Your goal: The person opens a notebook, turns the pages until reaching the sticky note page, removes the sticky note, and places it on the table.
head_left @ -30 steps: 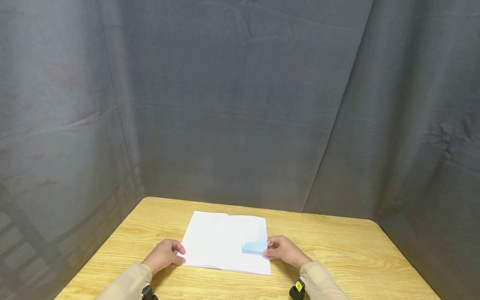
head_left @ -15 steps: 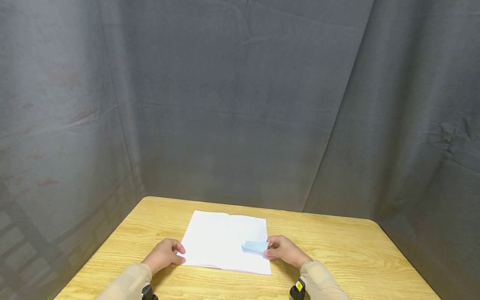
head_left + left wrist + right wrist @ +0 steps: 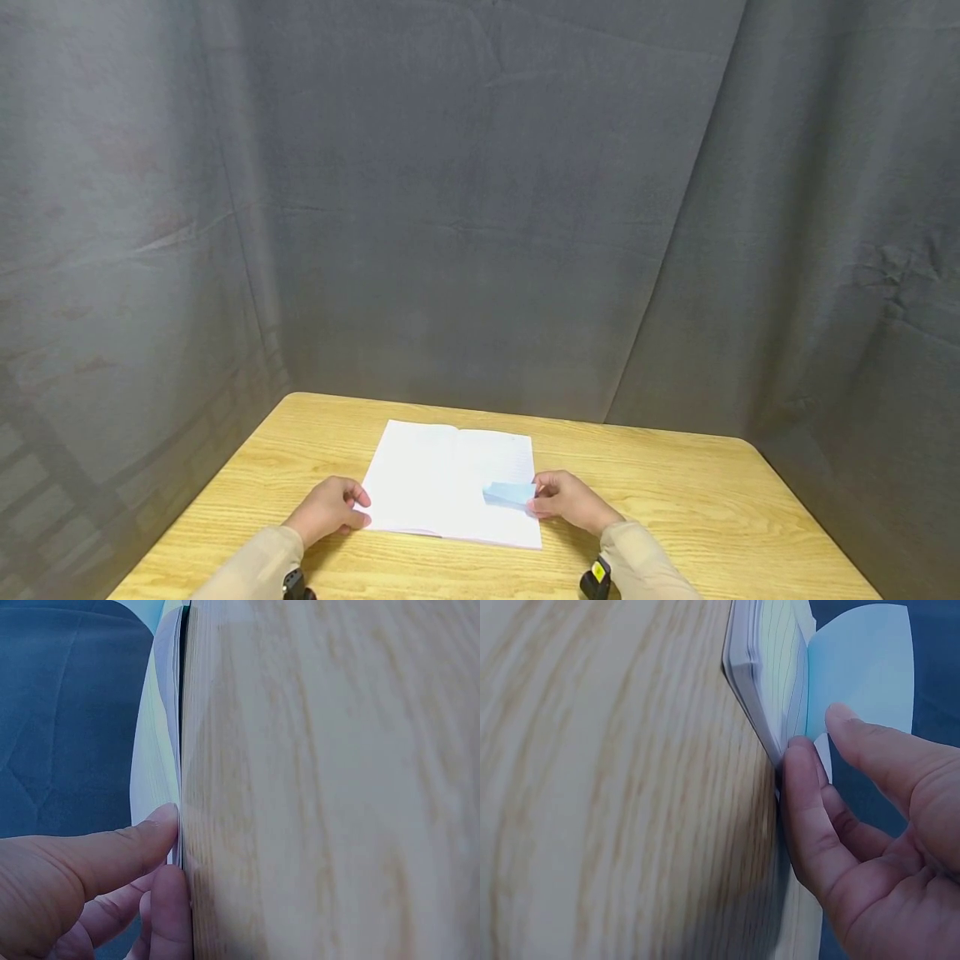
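An open notebook [image 3: 420,479] with white ruled pages lies on the wooden table. On its right page a light blue sticky note [image 3: 508,495] reaches the page's outer edge; in the right wrist view this blue note [image 3: 866,667] stands up from the paper in a curve. My left hand [image 3: 330,504] grips the notebook's left edge, thumb on top and fingers at the side. My right hand [image 3: 567,502] is at the right edge, with the note's outer end between thumb and index finger. Its other fingers touch the notebook's edge; the exact contact behind the thumb is hidden.
The wooden table [image 3: 675,500] has rounded far corners. Grey cloth [image 3: 480,208] hangs behind it and along both sides. A black wrist device [image 3: 596,579] is strapped on the right sleeve, and another [image 3: 296,586] on the left.
The sticky note's near edge has shifted very slightly since a second ago. Both hands and the notebook have stayed in place.
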Demonstrator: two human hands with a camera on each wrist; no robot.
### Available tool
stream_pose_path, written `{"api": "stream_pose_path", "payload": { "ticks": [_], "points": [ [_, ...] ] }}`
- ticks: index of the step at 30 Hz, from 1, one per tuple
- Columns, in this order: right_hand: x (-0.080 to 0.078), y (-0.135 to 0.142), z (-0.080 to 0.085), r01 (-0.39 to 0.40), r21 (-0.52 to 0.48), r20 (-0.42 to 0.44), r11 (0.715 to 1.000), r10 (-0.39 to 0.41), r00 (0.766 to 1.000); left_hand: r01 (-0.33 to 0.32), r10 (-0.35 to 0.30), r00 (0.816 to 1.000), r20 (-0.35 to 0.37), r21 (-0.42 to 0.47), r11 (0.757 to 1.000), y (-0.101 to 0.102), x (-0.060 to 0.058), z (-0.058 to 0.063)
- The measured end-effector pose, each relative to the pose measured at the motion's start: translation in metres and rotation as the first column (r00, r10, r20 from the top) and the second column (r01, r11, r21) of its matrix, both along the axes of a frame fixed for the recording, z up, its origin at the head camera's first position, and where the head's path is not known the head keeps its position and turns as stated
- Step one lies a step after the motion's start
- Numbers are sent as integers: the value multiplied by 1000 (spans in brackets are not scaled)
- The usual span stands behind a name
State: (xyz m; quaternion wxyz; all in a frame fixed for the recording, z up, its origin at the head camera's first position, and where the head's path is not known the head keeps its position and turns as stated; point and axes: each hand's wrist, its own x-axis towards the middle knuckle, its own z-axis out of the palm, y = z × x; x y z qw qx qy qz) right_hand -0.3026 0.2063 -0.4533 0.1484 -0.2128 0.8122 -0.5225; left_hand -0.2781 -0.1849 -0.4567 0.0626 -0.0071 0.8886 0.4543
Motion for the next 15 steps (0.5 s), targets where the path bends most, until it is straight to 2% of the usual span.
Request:
{"api": "stream_pose_path", "payload": {
  "ticks": [15],
  "points": [
    [-1,0,1,2,29,16,1000,-3,1000,-5,5,1000,11,-9,1000,0,-1,0]
  ]
}}
